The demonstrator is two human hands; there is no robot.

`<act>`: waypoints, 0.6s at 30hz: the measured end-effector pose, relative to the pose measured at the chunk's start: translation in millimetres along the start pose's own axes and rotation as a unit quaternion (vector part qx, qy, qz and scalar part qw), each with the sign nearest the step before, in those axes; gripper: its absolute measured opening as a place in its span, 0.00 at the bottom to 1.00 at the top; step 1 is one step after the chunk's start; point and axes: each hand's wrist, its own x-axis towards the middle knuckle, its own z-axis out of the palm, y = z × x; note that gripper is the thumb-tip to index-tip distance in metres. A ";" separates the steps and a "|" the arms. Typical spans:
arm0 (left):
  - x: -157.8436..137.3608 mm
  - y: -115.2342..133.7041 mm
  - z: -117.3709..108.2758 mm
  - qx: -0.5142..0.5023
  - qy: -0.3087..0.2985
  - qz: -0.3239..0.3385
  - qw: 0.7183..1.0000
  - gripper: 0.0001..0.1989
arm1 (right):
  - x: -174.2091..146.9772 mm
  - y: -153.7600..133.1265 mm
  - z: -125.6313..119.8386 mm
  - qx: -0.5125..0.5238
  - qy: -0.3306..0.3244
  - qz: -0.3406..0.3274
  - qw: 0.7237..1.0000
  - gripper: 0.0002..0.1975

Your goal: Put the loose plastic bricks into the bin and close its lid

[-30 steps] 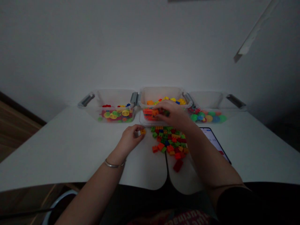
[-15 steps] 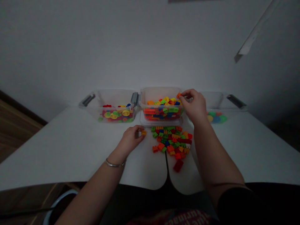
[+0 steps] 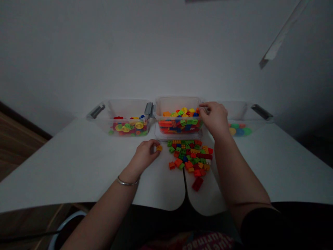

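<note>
My left hand is closed, pinching a small yellow building brick above the white table. To its right lies a loose pile of building bricks in red, orange, green and yellow. My right hand is at the right rim of the middle clear plastic box, thumb and forefinger a little apart with nothing visible between them. Just below those fingertips an orange brick shows at the box's right end. Many mixed bricks fill the lower part of this box.
A clear box with colourful pieces stands at the left. Another clear box with round pieces is at the right, partly behind my right arm. The white table meets a wall behind. A dark gap splits its front edge.
My right hand has let go of the orange brick, which dropped to the right end of the middle box. My left hand stays in place with the yellow brick.
</note>
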 end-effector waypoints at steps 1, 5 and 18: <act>-0.2 0.7 -0.2 -0.009 0.003 -0.002 1.000 0.10 | -0.1 -1.2 -0.8 0.012 0.013 -0.007 1.000 0.15; -0.7 2.8 1.0 -0.057 0.012 -0.012 0.998 0.12 | -2.8 -13.4 -5.0 0.072 0.063 -0.073 0.993 0.15; 3.4 6.5 11.8 -0.220 0.005 -0.076 0.973 0.26 | -46.9 -69.8 18.6 0.174 -0.281 -0.318 0.889 0.13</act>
